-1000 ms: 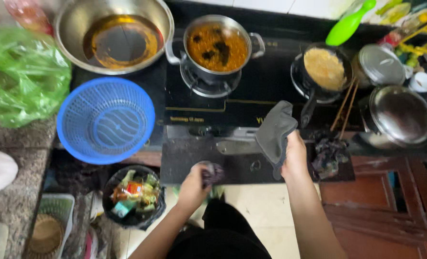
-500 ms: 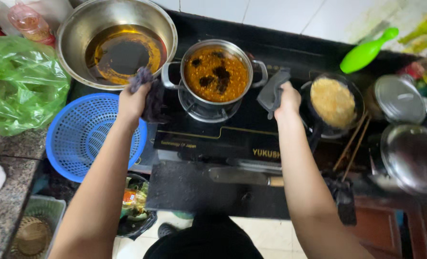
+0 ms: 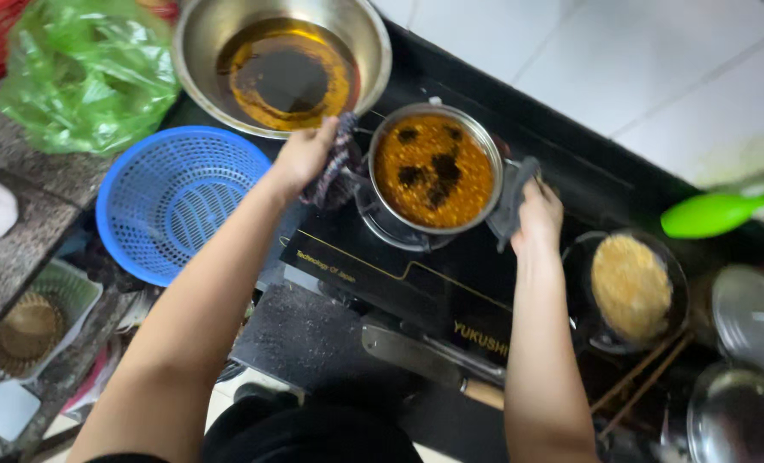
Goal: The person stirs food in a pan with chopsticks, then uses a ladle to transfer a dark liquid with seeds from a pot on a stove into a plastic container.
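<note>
A steel pot [image 3: 434, 169] of orange sauce with dark pieces sits on the black stove's [image 3: 399, 283] burner. My left hand [image 3: 306, 154] grips the pot's left handle through a dark cloth [image 3: 337, 163]. My right hand [image 3: 536, 216] grips the right handle through a grey cloth [image 3: 512, 199]. Just behind my left hand stands a large steel bowl [image 3: 283, 60] holding dark oily liquid.
A blue plastic colander [image 3: 180, 201] lies left of the stove, a green plastic bag [image 3: 86, 77] behind it. A cleaver [image 3: 433, 360] rests on a dark board at the front. Right: a small pan of yellow crumbs [image 3: 631, 287], chopsticks [image 3: 643, 386], steel lids [image 3: 755, 321], a green utensil [image 3: 721, 213].
Both hands rose from the front board to the pot's two handles with their cloths. In the last half second the view closed in while the grips stayed.
</note>
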